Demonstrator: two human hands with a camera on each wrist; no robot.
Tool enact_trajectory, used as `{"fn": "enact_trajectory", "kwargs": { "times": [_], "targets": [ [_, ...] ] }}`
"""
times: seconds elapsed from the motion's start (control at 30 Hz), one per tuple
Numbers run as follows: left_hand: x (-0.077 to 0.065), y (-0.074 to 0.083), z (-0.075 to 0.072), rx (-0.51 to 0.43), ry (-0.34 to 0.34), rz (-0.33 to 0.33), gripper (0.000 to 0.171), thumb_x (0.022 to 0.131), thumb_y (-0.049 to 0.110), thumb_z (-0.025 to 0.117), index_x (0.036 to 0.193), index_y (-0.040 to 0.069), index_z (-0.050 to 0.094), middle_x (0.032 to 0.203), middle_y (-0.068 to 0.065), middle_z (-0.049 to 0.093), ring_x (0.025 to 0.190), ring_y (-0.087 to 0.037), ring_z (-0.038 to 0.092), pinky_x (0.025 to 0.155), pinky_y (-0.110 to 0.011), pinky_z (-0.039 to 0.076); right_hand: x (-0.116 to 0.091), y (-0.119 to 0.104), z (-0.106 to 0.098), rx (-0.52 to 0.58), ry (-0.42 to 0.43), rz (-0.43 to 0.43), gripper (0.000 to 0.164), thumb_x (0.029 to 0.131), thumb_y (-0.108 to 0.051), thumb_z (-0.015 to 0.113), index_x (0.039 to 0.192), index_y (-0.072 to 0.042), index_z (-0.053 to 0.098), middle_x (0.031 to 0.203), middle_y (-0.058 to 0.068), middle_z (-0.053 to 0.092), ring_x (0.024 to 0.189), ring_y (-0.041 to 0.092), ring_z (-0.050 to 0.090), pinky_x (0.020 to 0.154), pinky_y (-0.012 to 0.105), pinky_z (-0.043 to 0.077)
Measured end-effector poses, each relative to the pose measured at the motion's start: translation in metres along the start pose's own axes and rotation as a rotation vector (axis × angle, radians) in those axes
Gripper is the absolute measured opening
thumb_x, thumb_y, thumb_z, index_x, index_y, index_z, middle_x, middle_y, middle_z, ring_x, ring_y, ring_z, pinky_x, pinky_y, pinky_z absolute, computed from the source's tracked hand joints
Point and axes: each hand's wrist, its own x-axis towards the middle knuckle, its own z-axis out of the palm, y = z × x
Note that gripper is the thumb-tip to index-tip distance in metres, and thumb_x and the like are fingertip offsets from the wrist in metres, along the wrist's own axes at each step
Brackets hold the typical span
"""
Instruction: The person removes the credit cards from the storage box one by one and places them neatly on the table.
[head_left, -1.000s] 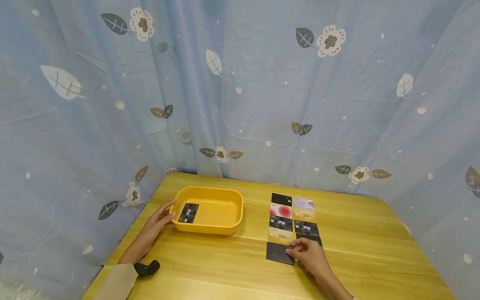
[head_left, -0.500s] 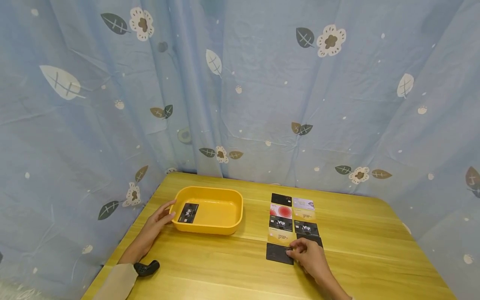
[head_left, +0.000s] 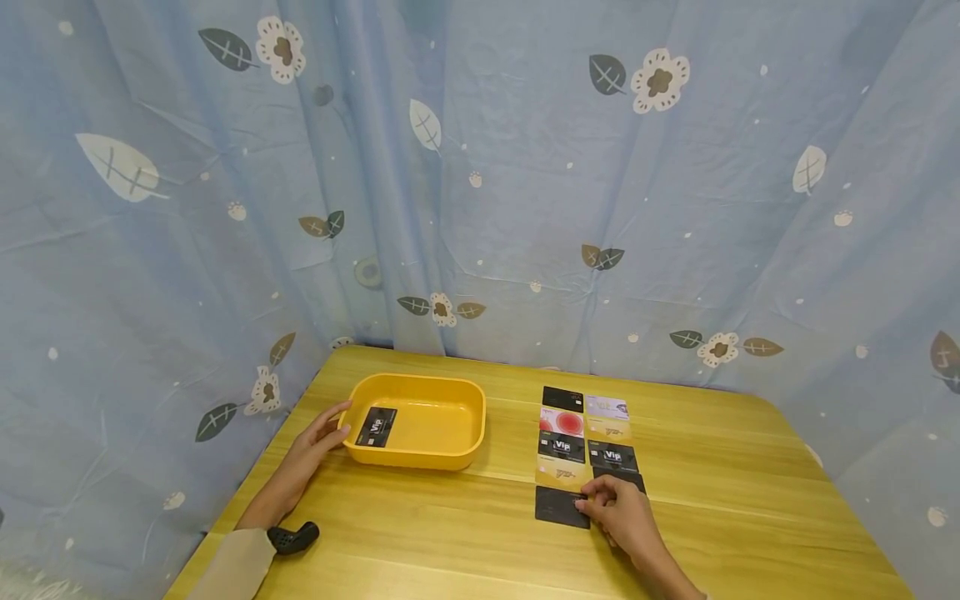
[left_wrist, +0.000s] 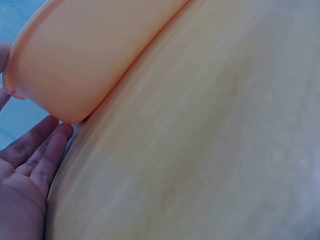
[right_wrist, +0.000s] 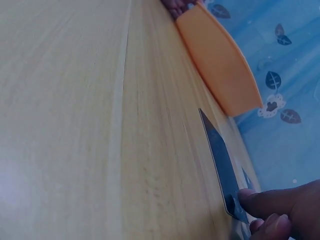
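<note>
In the head view my right hand (head_left: 621, 515) pinches the right end of a plain black card (head_left: 557, 507), the nearest card of the left column. The right wrist view has the thumb (right_wrist: 255, 198) pressed on that black card (right_wrist: 220, 160) near its end. On the left, my left hand (head_left: 306, 454) holds the left end of a yellow plastic basin (head_left: 442, 459) by its rim. Its fingers (left_wrist: 50, 155) touch the basin's outer wall (left_wrist: 90, 55) in the left wrist view. Inside the basin lies a black Vip card (head_left: 377, 426).
Two columns of cards lie right of the basin, among them a red-and-white card (head_left: 562, 422), a gold card (head_left: 561, 473) and a black Vip card (head_left: 612, 456). The right hand partly covers another black card (head_left: 628, 479). A patterned blue curtain (head_left: 517, 208) hangs behind the wooden table (head_left: 420, 533).
The nearest black card has shifted very slightly right with my right hand. My left hand and the basin stay in place.
</note>
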Motion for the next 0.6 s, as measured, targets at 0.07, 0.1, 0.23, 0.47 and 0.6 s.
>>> {"fn": "enact_trajectory", "kwargs": {
  "times": [0.07, 0.1, 0.23, 0.47, 0.6],
  "targets": [
    [0.0, 0.0, 0.0, -0.001, 0.0, -0.001, 0.065, 0.104, 0.044, 0.059, 0.161, 0.025, 0.035, 0.165, -0.008, 0.026, 0.141, -0.03, 0.034, 0.098, -0.021, 0.042, 0.0, -0.001, -0.001, 0.006, 0.001, -0.005, 0.016, 0.084, -0.008, 0.085, 0.095, -0.007, 0.074, 0.071, 0.004, 0.058, 0.041, 0.013, 0.043, 0.037, 0.023, 0.035],
    [0.0, 0.0, 0.0, -0.002, 0.0, -0.001, 0.065, 0.104, 0.045, 0.059, 0.161, 0.026, 0.035, 0.165, -0.007, 0.025, 0.142, -0.03, 0.033, 0.099, -0.022, 0.041, 0.001, -0.002, -0.001, 0.005, 0.005, -0.011, 0.016, 0.084, -0.009, 0.085, 0.095, -0.007, 0.074, 0.071, 0.004, 0.059, 0.043, 0.013, 0.044, 0.038, 0.023, 0.036],
    [0.001, -0.001, 0.0, -0.003, -0.003, 0.003, 0.065, 0.104, 0.046, 0.059, 0.161, 0.026, 0.035, 0.167, -0.007, 0.023, 0.145, -0.031, 0.03, 0.106, -0.031, 0.037, 0.004, -0.006, -0.002, -0.008, 0.04, -0.057, 0.016, 0.085, -0.01, 0.084, 0.098, -0.006, 0.075, 0.074, 0.001, 0.064, 0.053, 0.016, 0.048, 0.044, 0.025, 0.037],
    [0.001, -0.002, 0.0, -0.025, -0.005, 0.009, 0.064, 0.104, 0.044, 0.059, 0.161, 0.025, 0.035, 0.166, -0.01, 0.023, 0.145, -0.034, 0.029, 0.114, -0.055, 0.027, 0.01, -0.013, -0.004, -0.021, 0.059, -0.107, 0.016, 0.086, -0.016, 0.085, 0.098, -0.011, 0.077, 0.078, -0.002, 0.069, 0.059, 0.015, 0.049, 0.052, 0.025, 0.04],
    [0.002, -0.003, 0.0, -0.037, -0.006, 0.012, 0.065, 0.104, 0.044, 0.06, 0.161, 0.024, 0.036, 0.167, -0.011, 0.021, 0.147, -0.036, 0.026, 0.116, -0.059, 0.024, 0.013, -0.018, -0.003, -0.051, 0.05, -0.133, 0.02, 0.086, -0.023, 0.086, 0.1, -0.012, 0.077, 0.079, -0.003, 0.067, 0.068, 0.016, 0.05, 0.059, 0.026, 0.04]
  ]
}}
